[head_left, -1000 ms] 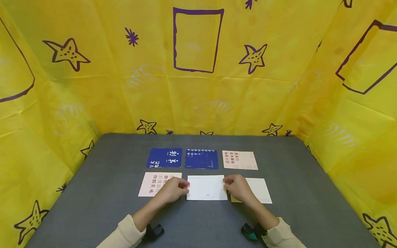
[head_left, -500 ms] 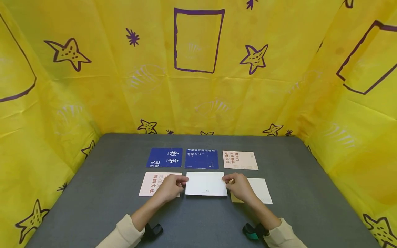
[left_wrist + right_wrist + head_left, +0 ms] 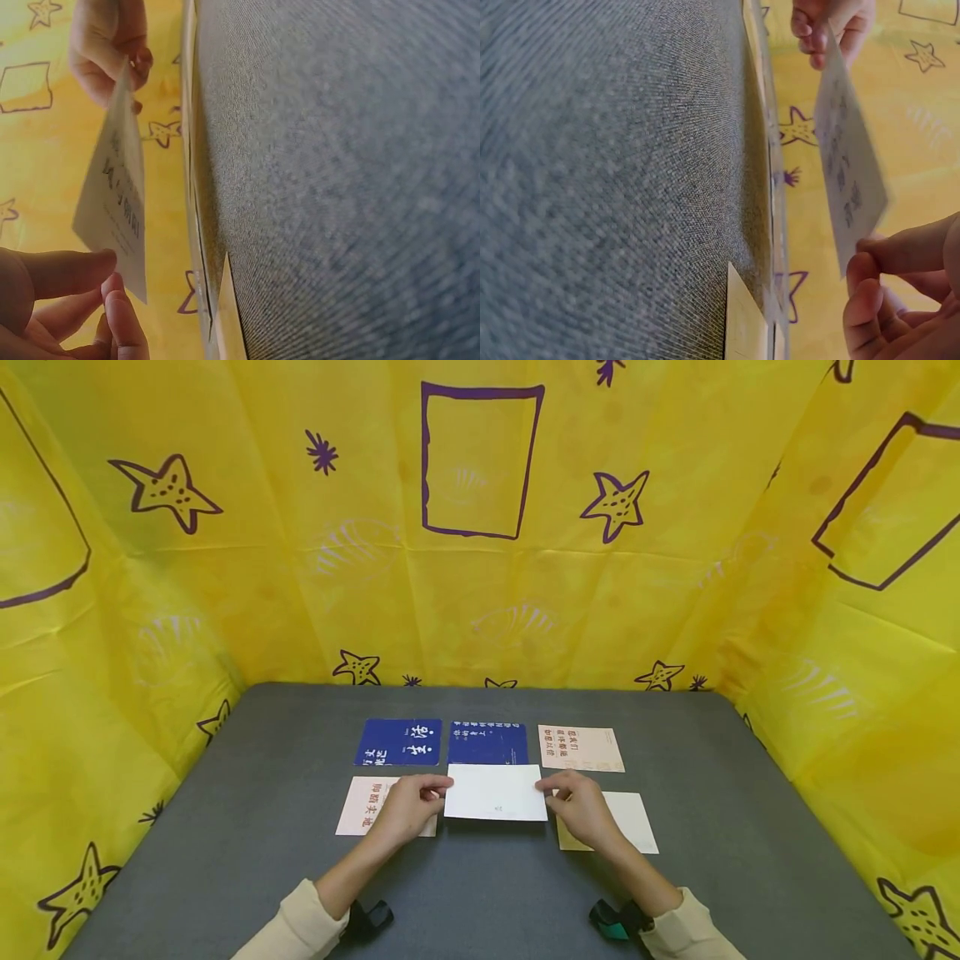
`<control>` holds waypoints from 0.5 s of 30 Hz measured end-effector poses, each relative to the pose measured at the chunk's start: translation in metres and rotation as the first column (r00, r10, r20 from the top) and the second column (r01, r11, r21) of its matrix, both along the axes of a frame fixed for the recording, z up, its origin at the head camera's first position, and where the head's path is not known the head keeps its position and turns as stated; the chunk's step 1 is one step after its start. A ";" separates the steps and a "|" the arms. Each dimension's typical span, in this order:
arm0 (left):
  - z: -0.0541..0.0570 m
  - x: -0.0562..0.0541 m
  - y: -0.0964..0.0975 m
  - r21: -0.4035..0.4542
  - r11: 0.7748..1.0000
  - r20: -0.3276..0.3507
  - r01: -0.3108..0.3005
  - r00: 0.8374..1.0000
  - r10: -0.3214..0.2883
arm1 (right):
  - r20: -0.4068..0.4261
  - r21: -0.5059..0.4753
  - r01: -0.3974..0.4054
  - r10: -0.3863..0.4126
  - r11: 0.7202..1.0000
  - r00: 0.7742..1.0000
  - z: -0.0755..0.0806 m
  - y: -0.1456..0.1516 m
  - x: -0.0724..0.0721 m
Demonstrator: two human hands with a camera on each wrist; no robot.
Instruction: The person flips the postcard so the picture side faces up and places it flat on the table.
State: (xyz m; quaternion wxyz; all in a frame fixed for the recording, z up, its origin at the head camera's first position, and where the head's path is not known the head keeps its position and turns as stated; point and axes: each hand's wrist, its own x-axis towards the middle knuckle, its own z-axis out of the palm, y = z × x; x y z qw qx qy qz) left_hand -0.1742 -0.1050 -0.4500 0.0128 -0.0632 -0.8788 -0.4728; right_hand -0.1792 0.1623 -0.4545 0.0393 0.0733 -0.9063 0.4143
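A white card (image 3: 496, 792) is raised above the grey table, its plain side with a small mark facing up in the head view. My left hand (image 3: 408, 810) pinches its left edge between thumb and fingers, and my right hand (image 3: 582, 810) pinches the right edge. Dark printed characters show on the underside of the card (image 3: 118, 184) in the left wrist view. In the right wrist view the thumb and forefinger meet at the near corner of the card (image 3: 847, 157), with the other hand at its far end.
On the table (image 3: 480, 902) behind lie two blue cards (image 3: 397, 742) and a pink card (image 3: 581, 748). A pink card (image 3: 360, 810) is partly under my left hand, a white card (image 3: 633, 822) partly under my right. Yellow cloth (image 3: 300, 610) surrounds the table.
The white card has come up off the table, pinched by both hands, and moved slightly away from me. It now overlaps the lower edge of the middle blue card.
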 end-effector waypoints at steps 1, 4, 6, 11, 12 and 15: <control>0.000 0.000 0.000 0.003 1.000 -0.004 0.001 1.000 -0.001 | -0.011 -0.007 0.000 -0.001 1.000 1.000 0.000 0.000 0.000; 0.001 -0.001 0.000 0.004 1.000 -0.019 0.005 1.000 -0.005 | -0.042 -0.027 0.004 -0.005 1.000 0.999 -0.001 0.001 -0.002; 0.001 -0.001 0.000 0.001 1.000 -0.031 0.006 1.000 -0.006 | -0.056 -0.043 0.010 -0.012 0.999 0.998 -0.001 0.002 -0.002; 0.003 -0.001 0.000 0.017 1.000 -0.052 -0.003 0.999 0.004 | -0.057 -0.103 0.034 -0.040 0.994 0.998 -0.001 0.004 -0.003; 0.003 -0.001 0.000 0.026 1.000 -0.048 -0.007 0.999 0.009 | -0.049 -0.120 0.038 -0.044 0.992 0.998 0.000 0.004 -0.003; 0.004 -0.001 0.001 0.049 0.999 -0.034 -0.022 0.999 0.024 | -0.012 -0.174 0.048 -0.051 0.984 0.999 0.000 0.005 -0.003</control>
